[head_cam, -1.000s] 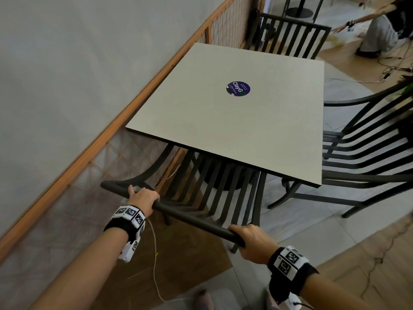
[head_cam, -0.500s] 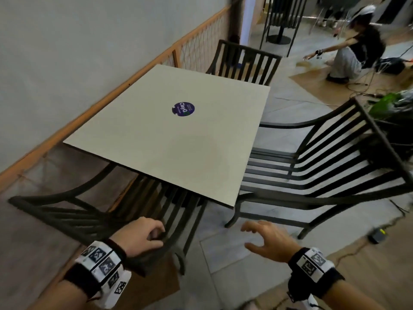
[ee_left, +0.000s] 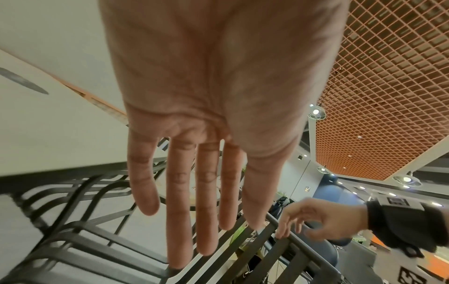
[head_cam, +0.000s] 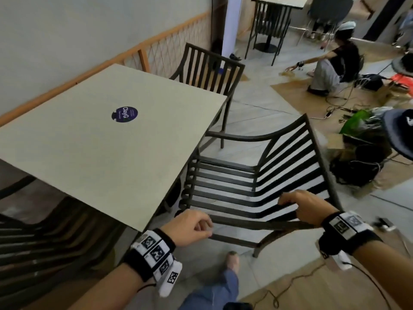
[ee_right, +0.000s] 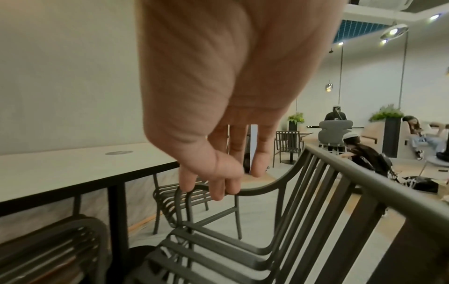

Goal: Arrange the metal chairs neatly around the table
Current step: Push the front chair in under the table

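Round purple sticker on the desk reads "ClayG", smaller print too small to read. Three dark slatted metal chairs round the desk: near chair at bottom left tucked under the desk edge, far chair at the desk's far side, side chair at the desk's right side with its seat front just under the desk edge and its back turned away from the desk. Half a second ago the left hand was on the near chair's back and the right hand hung free over the floor; now both are over at the side chair and the view has swung right. Left hand above the side chair's near armrest, fingers loosely bent in head view, straight and spread in the left wrist view, holding nothing. Right hand at the corner of the backrest, fingers relaxed and pointing down, tips at the top rail, no grip closed round it. Black-and-white tag bands on both wrists. One person crouches on the floor beyond, cables nearby
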The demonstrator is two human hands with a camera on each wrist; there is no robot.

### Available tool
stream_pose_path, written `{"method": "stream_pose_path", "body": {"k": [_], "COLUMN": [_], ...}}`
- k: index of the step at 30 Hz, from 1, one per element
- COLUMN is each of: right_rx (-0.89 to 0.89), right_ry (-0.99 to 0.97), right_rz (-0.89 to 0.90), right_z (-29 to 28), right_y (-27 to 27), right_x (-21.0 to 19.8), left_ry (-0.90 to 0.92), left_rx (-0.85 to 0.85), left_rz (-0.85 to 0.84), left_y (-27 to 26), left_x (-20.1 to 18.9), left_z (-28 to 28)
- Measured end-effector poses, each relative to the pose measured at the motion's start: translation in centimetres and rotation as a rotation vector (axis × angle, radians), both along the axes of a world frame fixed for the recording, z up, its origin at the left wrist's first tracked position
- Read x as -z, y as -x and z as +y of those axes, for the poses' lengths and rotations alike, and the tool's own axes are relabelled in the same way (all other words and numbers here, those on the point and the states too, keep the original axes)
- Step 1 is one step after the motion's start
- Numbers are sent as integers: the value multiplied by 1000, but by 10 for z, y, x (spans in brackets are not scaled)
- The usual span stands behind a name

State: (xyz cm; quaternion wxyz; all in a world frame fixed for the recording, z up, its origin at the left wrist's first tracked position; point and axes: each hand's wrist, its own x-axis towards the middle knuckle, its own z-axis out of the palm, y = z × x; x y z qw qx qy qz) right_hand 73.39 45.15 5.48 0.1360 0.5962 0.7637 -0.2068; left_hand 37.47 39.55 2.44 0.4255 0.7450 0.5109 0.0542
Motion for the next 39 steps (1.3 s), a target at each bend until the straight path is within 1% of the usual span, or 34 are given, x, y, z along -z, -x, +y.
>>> {"method": "stream_pose_path", "body": {"k": [4, 9, 11, 15, 18, 20, 23, 25, 27, 30, 33, 35, 37, 39], "right_rx": [-84, -181, -219, -326, -429, -509, -658, -773, -858, -949, -1023, -1071, -1076, -1056], "right_ry": [-33, -104, -130, -143, -147, -156, -172, -211, -215, -182, -179, -212, -234, -232], "right_rz": [-74, -104, -137, -265, -334, -369, -400, -414, -424, -393, -330, -344, -377, -385], "right_z": [76, 163, 193, 251, 298, 327, 364, 384, 400, 417, 424, 422, 419, 416], "right_y": [-60, -125, -141, -165, -184, -196, -212, -220, -228, -232, -226, -221, -217, -218], "right_x": [-18, -28, -33, -34, -18, -3, 17, 28, 36, 47, 54, 57, 57, 57], "left_ry": [-12, 7, 21, 17, 61, 78, 106, 154, 240, 401, 480, 492, 471, 457], "left_rx": [-2, 9, -4, -33, -130, -256, -440, -504, -524, -511, -497, -484, -473, -464], "left_rz": [0, -8, -19, -9, -19, -18, 68, 122, 122, 103, 174, 261, 341, 373], "left_y": [-87, -191, -223, -273, -295, -305, -327, -351, -378, -415, -443, -458, -467, -471], "left_x": [13, 9, 6, 2, 8, 15, 18, 18, 17, 15, 17, 20, 20, 17], "left_z": [58, 108, 123, 146, 155, 155, 148, 140, 132, 126, 121, 119, 118, 116]}}
